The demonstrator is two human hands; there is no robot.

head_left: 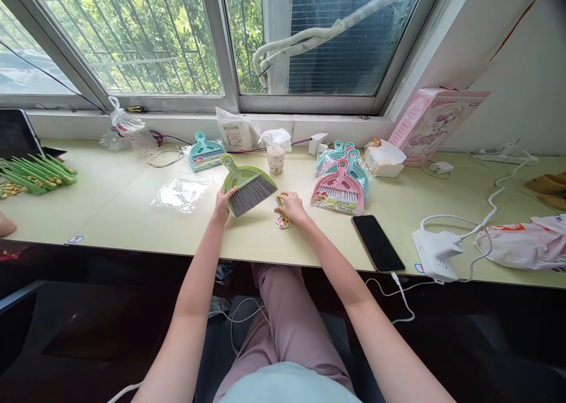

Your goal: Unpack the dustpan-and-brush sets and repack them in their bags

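A person's left hand [222, 205] grasps a green dustpan and brush [248, 186] at the centre of the frame.
The left grip is closed on the set's lower left edge, grey bristles facing the person; the right hand [292, 207], just right of centre, pinches a small printed card [279, 202] above the desk [256, 238]. A lidless-looking cup topped with white plastic [276, 155] stands behind. Wrapped pink and teal sets [339, 188] lie right of centre, a black phone [378, 243] below them.
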